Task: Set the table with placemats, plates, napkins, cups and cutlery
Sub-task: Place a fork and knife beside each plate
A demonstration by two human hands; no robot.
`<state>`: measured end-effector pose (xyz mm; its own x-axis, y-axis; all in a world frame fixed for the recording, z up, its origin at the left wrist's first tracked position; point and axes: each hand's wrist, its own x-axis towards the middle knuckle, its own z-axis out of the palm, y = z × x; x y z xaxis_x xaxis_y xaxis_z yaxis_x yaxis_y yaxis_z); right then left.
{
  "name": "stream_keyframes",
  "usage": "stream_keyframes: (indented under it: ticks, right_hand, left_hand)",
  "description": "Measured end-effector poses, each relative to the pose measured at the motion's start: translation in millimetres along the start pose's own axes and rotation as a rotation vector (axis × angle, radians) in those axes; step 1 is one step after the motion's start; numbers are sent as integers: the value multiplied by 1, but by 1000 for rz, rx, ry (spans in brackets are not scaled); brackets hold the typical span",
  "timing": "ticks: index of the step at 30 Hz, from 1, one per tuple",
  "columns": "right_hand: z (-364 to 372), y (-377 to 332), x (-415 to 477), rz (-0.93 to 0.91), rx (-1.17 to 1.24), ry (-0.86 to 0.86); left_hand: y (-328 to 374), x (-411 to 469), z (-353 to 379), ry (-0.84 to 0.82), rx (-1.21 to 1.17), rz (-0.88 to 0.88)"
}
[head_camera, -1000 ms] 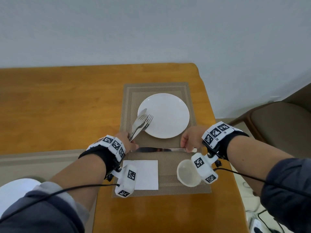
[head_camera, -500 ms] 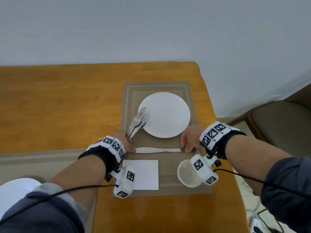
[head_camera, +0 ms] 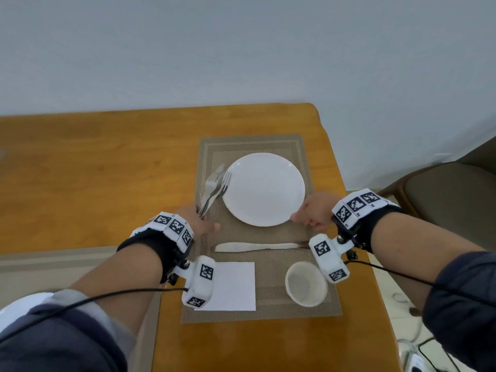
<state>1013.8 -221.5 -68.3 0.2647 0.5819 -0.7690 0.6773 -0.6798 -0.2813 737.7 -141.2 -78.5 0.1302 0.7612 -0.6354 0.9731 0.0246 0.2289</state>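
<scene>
Released, the knife [head_camera: 257, 246] is now laid on the placemat [head_camera: 281, 308]; the right grip [head_camera: 314, 210] is spread, empty. Stiff, slippery forks [head_camera: 214, 187] are pinched at the handles by the left grip [head_camera: 200, 224].

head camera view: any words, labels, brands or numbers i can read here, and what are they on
No readable words, brands or numbers anywhere.
Black-and-white square code markers on the left wristband and right wristband, and on the white blocks under the wrists: patterns, not letters; tiny marks at their edges are too small to read.
White round plate, white square paper napkin, white cup, beige woven placemat: no print.
</scene>
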Motion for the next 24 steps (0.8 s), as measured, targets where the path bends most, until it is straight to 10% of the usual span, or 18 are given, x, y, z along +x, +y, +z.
stream_keyframes:
  ticks: [12,24]
  right_hand:
    - [-4,-26,12,280,630,61]
    - [-20,-39,-18,101,401,107]
  left_hand:
    - [29,4,-31,218,-273,-31]
    - [35,-19,-64,166,-164,26]
